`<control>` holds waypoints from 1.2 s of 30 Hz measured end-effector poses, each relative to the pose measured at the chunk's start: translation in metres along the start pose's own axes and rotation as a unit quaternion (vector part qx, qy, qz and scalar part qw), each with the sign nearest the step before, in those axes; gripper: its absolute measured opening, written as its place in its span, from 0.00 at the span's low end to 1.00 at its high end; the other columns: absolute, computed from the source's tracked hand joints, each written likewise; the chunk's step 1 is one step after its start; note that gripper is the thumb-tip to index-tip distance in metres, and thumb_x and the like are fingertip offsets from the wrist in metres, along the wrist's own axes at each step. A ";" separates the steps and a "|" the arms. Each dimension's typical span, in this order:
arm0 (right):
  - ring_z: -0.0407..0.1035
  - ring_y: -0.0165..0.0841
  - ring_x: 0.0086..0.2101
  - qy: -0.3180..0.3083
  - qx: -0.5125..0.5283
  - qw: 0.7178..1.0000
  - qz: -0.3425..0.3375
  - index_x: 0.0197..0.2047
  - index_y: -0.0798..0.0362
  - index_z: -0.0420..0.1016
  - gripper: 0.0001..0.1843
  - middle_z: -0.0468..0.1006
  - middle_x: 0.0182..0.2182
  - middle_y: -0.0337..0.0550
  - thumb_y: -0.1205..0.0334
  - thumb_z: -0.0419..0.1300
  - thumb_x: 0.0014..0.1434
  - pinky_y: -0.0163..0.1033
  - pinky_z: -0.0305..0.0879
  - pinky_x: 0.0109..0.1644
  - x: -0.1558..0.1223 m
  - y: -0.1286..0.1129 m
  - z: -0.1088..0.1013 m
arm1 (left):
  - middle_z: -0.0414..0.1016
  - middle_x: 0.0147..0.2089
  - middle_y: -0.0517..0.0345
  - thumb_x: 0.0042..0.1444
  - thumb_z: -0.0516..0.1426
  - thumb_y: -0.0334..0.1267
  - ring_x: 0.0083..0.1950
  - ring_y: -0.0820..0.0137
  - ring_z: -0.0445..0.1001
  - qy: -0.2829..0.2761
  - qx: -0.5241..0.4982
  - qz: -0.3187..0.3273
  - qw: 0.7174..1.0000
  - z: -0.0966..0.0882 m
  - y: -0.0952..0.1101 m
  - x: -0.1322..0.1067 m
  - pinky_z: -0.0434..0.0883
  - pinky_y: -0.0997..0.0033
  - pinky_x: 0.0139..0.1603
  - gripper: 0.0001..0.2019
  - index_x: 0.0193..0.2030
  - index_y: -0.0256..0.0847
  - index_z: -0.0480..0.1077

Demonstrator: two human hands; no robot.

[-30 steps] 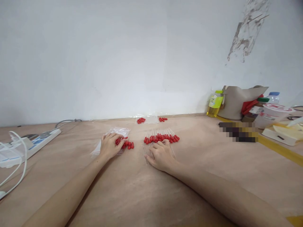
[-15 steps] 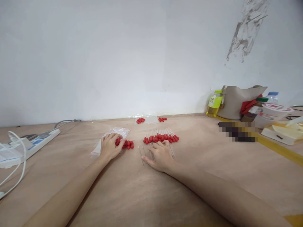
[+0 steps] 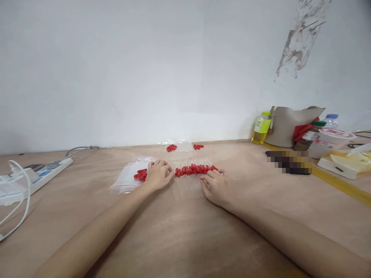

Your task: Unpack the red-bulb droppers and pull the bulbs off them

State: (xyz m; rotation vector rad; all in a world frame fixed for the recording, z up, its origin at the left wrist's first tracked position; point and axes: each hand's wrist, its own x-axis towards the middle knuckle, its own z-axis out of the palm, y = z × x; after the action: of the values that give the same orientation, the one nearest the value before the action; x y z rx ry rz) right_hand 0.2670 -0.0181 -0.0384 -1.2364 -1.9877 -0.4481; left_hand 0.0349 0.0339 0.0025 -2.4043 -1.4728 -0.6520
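Clear, thin-tubed droppers with red bulbs (image 3: 193,170) lie side by side in a row on the table. My left hand (image 3: 158,175) is just left of that row, its fingers bent and drawn together; whatever they hold is hidden. Partly behind this hand are loose red bulbs (image 3: 141,175) on a clear plastic bag (image 3: 123,178). At the row's right end, my right hand (image 3: 217,187) has its fingers curled down against the droppers. Its thumb is close to the clear tubes (image 3: 191,183), and its grip cannot be made out.
Against the wall, a clear bag (image 3: 184,146) lies with small red pieces (image 3: 171,148) at its sides. A power strip (image 3: 52,175) with cables is at left. On the right stand an oil bottle (image 3: 261,128), a grey bag (image 3: 285,127), a tub (image 3: 330,143) and a tissue pack (image 3: 344,164).
My left hand has moved right, off the loose red bulbs toward the row. My right hand has shifted right to the row's end, uncovering the clear tubes.
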 end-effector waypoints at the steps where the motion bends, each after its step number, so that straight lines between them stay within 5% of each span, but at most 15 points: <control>1: 0.62 0.31 0.31 0.005 0.004 1.000 0.009 0.32 0.51 0.74 0.08 0.72 0.26 0.40 0.66 0.53 0.53 0.42 0.44 0.43 -0.002 0.002 -0.001 | 0.70 0.38 0.52 0.55 0.49 0.46 0.45 0.60 0.64 -0.013 -0.001 -0.015 1.000 0.003 0.001 0.005 0.55 0.54 0.45 0.14 0.27 0.41 0.71; 7: 0.63 0.28 0.30 0.021 0.025 0.999 0.038 0.32 0.50 0.74 0.08 0.72 0.27 0.38 0.65 0.53 0.54 0.40 0.44 0.43 -0.004 0.001 -0.001 | 0.71 0.36 0.50 0.50 0.52 0.45 0.45 0.56 0.64 -0.070 -0.010 -0.056 0.996 0.014 0.006 0.023 0.56 0.53 0.45 0.14 0.21 0.40 0.71; 13: 0.65 0.30 0.34 0.038 0.035 0.998 0.033 0.38 0.50 0.73 0.10 0.72 0.31 0.41 0.64 0.52 0.55 0.40 0.48 0.44 -0.006 0.001 -0.002 | 0.70 0.39 0.47 0.51 0.51 0.41 0.47 0.55 0.63 -0.005 0.010 -0.087 0.996 0.003 0.007 0.016 0.55 0.51 0.45 0.13 0.23 0.38 0.70; 17: 0.62 0.37 0.45 0.082 0.034 0.996 0.004 0.52 0.54 0.65 0.21 0.68 0.46 0.51 0.57 0.53 0.55 0.43 0.51 0.48 -0.003 0.000 -0.009 | 0.70 0.40 0.51 0.52 0.51 0.38 0.46 0.61 0.64 0.099 0.013 0.022 0.995 -0.015 0.006 -0.005 0.54 0.56 0.47 0.08 0.28 0.39 0.69; 20: 0.60 0.40 0.49 0.077 0.026 0.994 -0.070 0.55 0.54 0.62 0.26 0.66 0.51 0.52 0.51 0.53 0.56 0.46 0.48 0.52 -0.001 -0.003 -0.013 | 0.71 0.39 0.53 0.53 0.51 0.36 0.44 0.64 0.66 0.096 -0.010 0.135 0.986 -0.021 0.011 -0.025 0.57 0.61 0.45 0.06 0.32 0.40 0.67; 26: 0.63 0.30 0.33 0.022 0.056 0.984 -0.167 0.41 0.48 0.72 0.10 0.75 0.26 0.37 0.59 0.52 0.59 0.45 0.44 0.52 -0.006 -0.010 -0.009 | 0.73 0.38 0.55 0.54 0.51 0.33 0.39 0.68 0.67 0.099 -0.077 0.197 0.972 -0.005 0.023 -0.053 0.58 0.63 0.46 0.04 0.35 0.39 0.66; 31: 0.60 0.29 0.31 -0.009 0.077 0.985 -0.153 0.36 0.50 0.73 0.10 0.73 0.25 0.38 0.63 0.50 0.60 0.43 0.45 0.50 -0.007 -0.018 -0.005 | 0.73 0.40 0.55 0.55 0.52 0.38 0.41 0.68 0.67 0.086 -0.097 0.194 0.972 -0.002 0.029 -0.054 0.56 0.63 0.46 0.08 0.41 0.40 0.67; 36: 0.58 0.28 0.28 0.000 0.090 0.980 -0.176 0.32 0.51 0.73 0.11 0.71 0.21 0.36 0.63 0.50 0.59 0.42 0.45 0.46 -0.007 -0.022 -0.007 | 0.74 0.32 0.61 0.57 0.53 0.39 0.36 0.70 0.66 0.089 -0.076 0.240 0.964 -0.004 0.029 -0.054 0.55 0.63 0.44 0.07 0.32 0.42 0.70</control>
State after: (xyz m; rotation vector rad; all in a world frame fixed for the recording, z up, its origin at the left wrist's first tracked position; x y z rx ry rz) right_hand 0.2528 -0.0372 -0.0370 -0.7746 -2.2010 -0.4265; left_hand 0.0383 -0.0228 -0.0199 -2.5934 -0.7467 -0.8537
